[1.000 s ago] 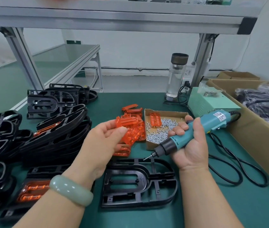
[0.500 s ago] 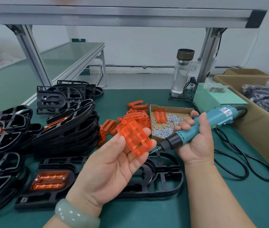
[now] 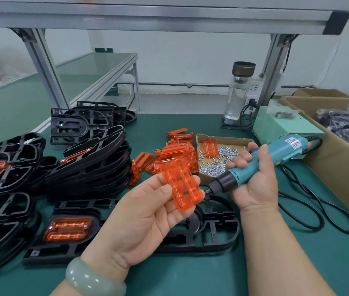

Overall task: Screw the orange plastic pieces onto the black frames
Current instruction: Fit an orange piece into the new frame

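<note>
Orange plastic piece (image 3: 182, 184) is pinched in my left hand (image 3: 143, 218), fingers (image 3: 178, 213) clamped on it, above the black frame (image 3: 222, 229) near the counter's (image 3: 297, 263) front edge. My right hand (image 3: 252, 182) grips the electric screwdriver (image 3: 261, 165), fingers wrapped round its barrel, bit just beside the piece.

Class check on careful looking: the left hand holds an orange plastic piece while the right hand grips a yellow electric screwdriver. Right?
Wrong colour: in the head view the screwdriver in the right hand is teal, not yellow. The left hand does hold the orange plastic piece.
</note>
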Action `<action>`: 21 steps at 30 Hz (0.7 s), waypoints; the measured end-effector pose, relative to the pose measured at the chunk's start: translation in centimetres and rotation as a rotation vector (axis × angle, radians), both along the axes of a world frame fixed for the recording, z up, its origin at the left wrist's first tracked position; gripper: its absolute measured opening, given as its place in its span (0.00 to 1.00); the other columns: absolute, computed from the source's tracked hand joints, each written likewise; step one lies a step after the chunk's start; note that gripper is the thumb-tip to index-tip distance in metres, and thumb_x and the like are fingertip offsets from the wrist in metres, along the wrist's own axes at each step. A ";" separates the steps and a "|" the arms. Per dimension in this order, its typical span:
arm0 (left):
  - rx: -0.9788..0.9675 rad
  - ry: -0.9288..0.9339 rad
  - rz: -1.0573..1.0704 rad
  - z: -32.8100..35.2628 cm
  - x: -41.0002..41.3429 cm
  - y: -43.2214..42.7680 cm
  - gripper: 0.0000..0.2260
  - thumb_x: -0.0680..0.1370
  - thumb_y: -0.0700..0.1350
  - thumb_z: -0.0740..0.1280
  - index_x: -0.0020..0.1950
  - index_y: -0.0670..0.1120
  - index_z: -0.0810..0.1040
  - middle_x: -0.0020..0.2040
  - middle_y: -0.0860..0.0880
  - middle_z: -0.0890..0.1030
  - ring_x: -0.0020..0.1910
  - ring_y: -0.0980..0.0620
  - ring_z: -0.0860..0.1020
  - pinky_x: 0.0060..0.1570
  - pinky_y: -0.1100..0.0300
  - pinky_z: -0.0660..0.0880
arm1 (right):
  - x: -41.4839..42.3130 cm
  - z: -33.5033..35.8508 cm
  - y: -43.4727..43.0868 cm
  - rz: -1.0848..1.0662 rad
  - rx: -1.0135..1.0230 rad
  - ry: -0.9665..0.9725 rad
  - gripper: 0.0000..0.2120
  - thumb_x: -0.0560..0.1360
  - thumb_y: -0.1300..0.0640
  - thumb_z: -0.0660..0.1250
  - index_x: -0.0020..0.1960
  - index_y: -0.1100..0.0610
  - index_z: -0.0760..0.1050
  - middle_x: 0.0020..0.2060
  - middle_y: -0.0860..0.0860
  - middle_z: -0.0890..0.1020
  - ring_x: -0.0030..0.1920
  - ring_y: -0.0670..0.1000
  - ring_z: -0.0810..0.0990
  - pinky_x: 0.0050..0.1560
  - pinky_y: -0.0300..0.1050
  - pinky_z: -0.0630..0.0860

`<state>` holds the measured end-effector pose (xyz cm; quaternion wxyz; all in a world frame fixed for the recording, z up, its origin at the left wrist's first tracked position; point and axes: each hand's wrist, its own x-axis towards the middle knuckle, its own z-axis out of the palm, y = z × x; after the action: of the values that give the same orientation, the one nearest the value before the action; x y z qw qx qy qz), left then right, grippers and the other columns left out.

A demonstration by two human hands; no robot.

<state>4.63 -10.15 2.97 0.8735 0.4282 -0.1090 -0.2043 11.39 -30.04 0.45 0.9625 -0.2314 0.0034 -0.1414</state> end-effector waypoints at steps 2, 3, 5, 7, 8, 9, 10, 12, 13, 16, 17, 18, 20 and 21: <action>0.026 -0.012 0.012 -0.2 0.0 0.0 0.13 0.74 0.39 0.62 0.57 0.41 0.80 0.59 0.39 0.80 0.57 0.41 0.80 0.45 0.58 0.79 | 0.0 0.0 0.0 0.000 0.002 0.000 0.09 0.73 0.48 0.65 0.46 0.53 0.72 0.30 0.45 0.71 0.27 0.42 0.70 0.33 0.36 0.72; 0.037 -0.016 0.016 -0.2 -0.1 0.1 0.13 0.74 0.38 0.63 0.57 0.41 0.80 0.59 0.39 0.80 0.57 0.41 0.80 0.45 0.58 0.79 | 0.0 0.0 0.0 0.000 0.003 -0.001 0.09 0.73 0.48 0.65 0.46 0.53 0.72 0.29 0.45 0.71 0.26 0.42 0.70 0.33 0.36 0.72; 0.049 -0.012 0.022 -0.4 -0.1 0.1 0.13 0.73 0.37 0.63 0.57 0.42 0.80 0.58 0.38 0.80 0.56 0.41 0.80 0.45 0.58 0.79 | 0.0 0.0 0.0 0.002 0.001 -0.002 0.09 0.73 0.48 0.65 0.46 0.53 0.72 0.29 0.45 0.71 0.26 0.42 0.70 0.33 0.36 0.72; 0.051 0.002 0.024 -0.5 -0.1 0.3 0.15 0.73 0.37 0.64 0.58 0.41 0.79 0.58 0.38 0.80 0.55 0.41 0.80 0.44 0.58 0.79 | 0.0 0.0 0.1 0.004 0.000 -0.002 0.09 0.72 0.48 0.65 0.46 0.53 0.72 0.29 0.45 0.71 0.26 0.42 0.70 0.33 0.36 0.72; 0.054 0.007 0.025 -0.5 -0.1 0.3 0.16 0.72 0.37 0.64 0.59 0.41 0.77 0.58 0.38 0.80 0.54 0.41 0.81 0.43 0.58 0.80 | 0.0 0.0 0.1 0.004 0.001 -0.002 0.09 0.72 0.48 0.65 0.46 0.53 0.71 0.29 0.45 0.71 0.26 0.42 0.70 0.33 0.36 0.72; 0.056 0.012 0.025 -0.6 -0.1 0.4 0.17 0.72 0.37 0.65 0.60 0.40 0.76 0.57 0.38 0.80 0.53 0.42 0.81 0.43 0.58 0.80 | 0.0 0.0 0.1 0.004 0.001 -0.002 0.09 0.72 0.48 0.65 0.46 0.53 0.71 0.29 0.45 0.71 0.26 0.42 0.70 0.33 0.36 0.72; 0.056 0.017 0.023 -0.7 -0.1 0.5 0.18 0.71 0.37 0.66 0.61 0.40 0.76 0.57 0.38 0.81 0.52 0.43 0.82 0.42 0.58 0.80 | 0.0 0.0 0.1 0.004 0.000 -0.003 0.09 0.72 0.48 0.65 0.46 0.53 0.71 0.29 0.45 0.71 0.26 0.42 0.70 0.33 0.36 0.72; 0.060 0.027 0.022 -0.8 -0.1 0.6 0.20 0.70 0.37 0.68 0.61 0.40 0.75 0.56 0.38 0.81 0.51 0.43 0.82 0.42 0.59 0.80 | 0.0 0.1 0.1 0.004 -0.007 -0.005 0.10 0.71 0.48 0.65 0.46 0.53 0.71 0.29 0.45 0.71 0.26 0.42 0.70 0.32 0.36 0.72; 0.058 0.028 0.020 -0.8 -0.1 0.6 0.21 0.69 0.37 0.71 0.62 0.41 0.75 0.56 0.38 0.81 0.50 0.43 0.82 0.42 0.59 0.79 | 0.0 0.1 0.1 0.004 -0.010 -0.006 0.10 0.71 0.48 0.65 0.46 0.53 0.71 0.29 0.45 0.71 0.26 0.42 0.70 0.32 0.36 0.72; -0.006 0.033 -0.009 -1.0 -0.2 0.7 0.31 0.63 0.38 0.79 0.65 0.47 0.75 0.55 0.37 0.81 0.50 0.42 0.82 0.43 0.58 0.80 | 0.0 0.2 0.1 0.007 -0.010 -0.005 0.10 0.71 0.48 0.65 0.46 0.53 0.70 0.29 0.45 0.71 0.26 0.42 0.70 0.32 0.36 0.72; -0.019 0.034 -0.011 -1.1 -0.2 0.7 0.33 0.62 0.39 0.80 0.65 0.49 0.76 0.55 0.38 0.81 0.49 0.43 0.82 0.43 0.57 0.80 | 0.0 0.2 0.1 0.008 -0.009 -0.005 0.10 0.71 0.48 0.65 0.46 0.53 0.70 0.29 0.45 0.70 0.26 0.42 0.70 0.32 0.36 0.72; -0.020 0.030 -0.011 -1.1 -0.2 0.8 0.32 0.62 0.39 0.80 0.65 0.49 0.76 0.54 0.39 0.81 0.49 0.43 0.82 0.43 0.57 0.79 | 0.0 0.2 0.2 0.009 -0.010 -0.004 0.10 0.71 0.48 0.65 0.46 0.53 0.70 0.29 0.45 0.70 0.26 0.42 0.69 0.31 0.36 0.72; -0.007 0.030 -0.016 -1.2 -0.3 0.8 0.30 0.63 0.40 0.79 0.64 0.47 0.77 0.54 0.39 0.81 0.50 0.43 0.82 0.44 0.58 0.79 | 0.0 0.2 0.2 0.008 -0.013 -0.003 0.10 0.71 0.48 0.65 0.46 0.53 0.70 0.28 0.45 0.70 0.26 0.42 0.69 0.31 0.36 0.72; -0.005 0.041 -0.015 -1.2 -0.3 0.8 0.29 0.63 0.40 0.79 0.63 0.45 0.77 0.53 0.39 0.81 0.50 0.44 0.82 0.44 0.58 0.79 | 0.0 0.2 0.2 0.007 -0.014 -0.002 0.10 0.71 0.48 0.65 0.46 0.53 0.70 0.28 0.45 0.70 0.26 0.42 0.69 0.32 0.36 0.72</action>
<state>4.33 -9.33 1.75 0.8751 0.4208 -0.0948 -0.2192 11.36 -29.81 0.66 0.9613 -0.2382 0.0006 -0.1383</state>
